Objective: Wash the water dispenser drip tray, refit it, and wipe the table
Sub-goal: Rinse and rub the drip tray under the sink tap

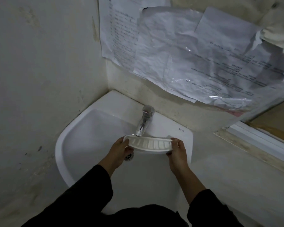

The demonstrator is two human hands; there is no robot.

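**Two hands on the tray, held over the basin under the spout**

Sink [67, 141] is white ceramic, set in the corner against a stained wall. No water visible running from the tap [143, 123]; can't confirm flow in this light.

Left hand [120, 151] grips the left end of the drip tray [150, 144], fingers curled under the edge, thumb on the rim. Drain [129, 156] sits just below that hand.

Drip tray is white plastic, curved front, slotted grille on top, held roughly level over the basin with its back-left rim right under the spout tip.

Right hand [177, 150] pinches the right end, thumb on top, fingers wrapped beneath.

Handling, my read:
- Light, thin moulded plastic. Fairly stiff, but probably flexes if twisted end to end.
- Slippery once wet or soapy, and the rim gives little to hold.
- Grille likely lifts off the base; it may drop out if the tray is tipped.
- Best hold is what's shown: both short ends, fingers under, thumbs over the rim. Avoid squeezing the grille slats.

Papers [203, 51] under plastic film hang on the wall above, well clear of the sink.
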